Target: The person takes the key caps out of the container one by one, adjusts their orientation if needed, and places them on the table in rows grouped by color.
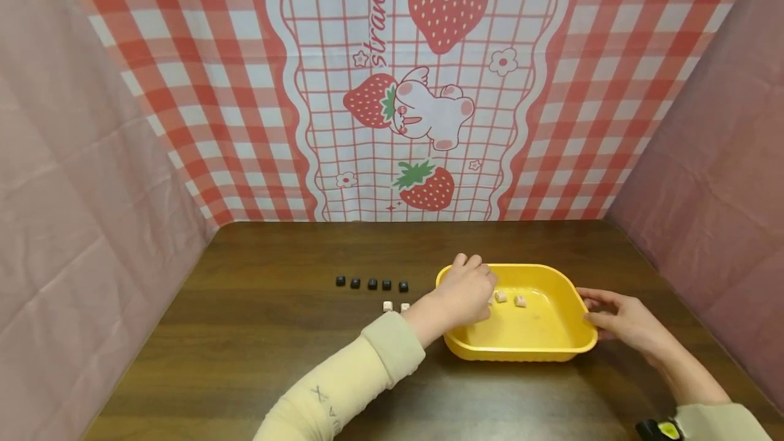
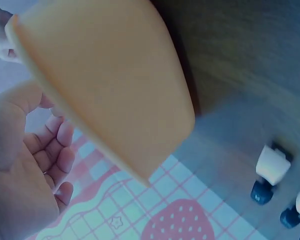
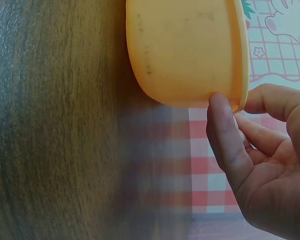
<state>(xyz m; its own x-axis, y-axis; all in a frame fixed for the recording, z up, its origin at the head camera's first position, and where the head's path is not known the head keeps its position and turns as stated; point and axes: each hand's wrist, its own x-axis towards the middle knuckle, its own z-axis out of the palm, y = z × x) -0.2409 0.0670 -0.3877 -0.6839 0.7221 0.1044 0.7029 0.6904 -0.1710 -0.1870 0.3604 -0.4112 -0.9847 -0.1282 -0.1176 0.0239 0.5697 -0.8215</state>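
A yellow plastic tray (image 1: 520, 354) sits right of the table's middle, with a few pale keycaps (image 1: 520, 301) inside near its back wall. My left hand (image 1: 462, 295) reaches over the tray's left side, fingers bent down into it. In the left wrist view the tray wall hides its thumb and index fingertips, so I cannot tell whether they pinch a keycap. At the right end, my right hand (image 1: 627, 322) grips the tray's rim, thumb (image 3: 222, 117) against the outer wall. Left of the tray, black keycaps (image 1: 372, 284) form a row, with white keycaps (image 1: 388, 306) in front.
The dark wooden table (image 1: 245, 346) carries everything. A checked strawberry-print cloth (image 1: 429, 87) hangs at its back edge, and pink cloths (image 1: 104, 155) close off both sides. My left sleeve (image 1: 355, 380) crosses the table's front middle, close to the white keycaps.
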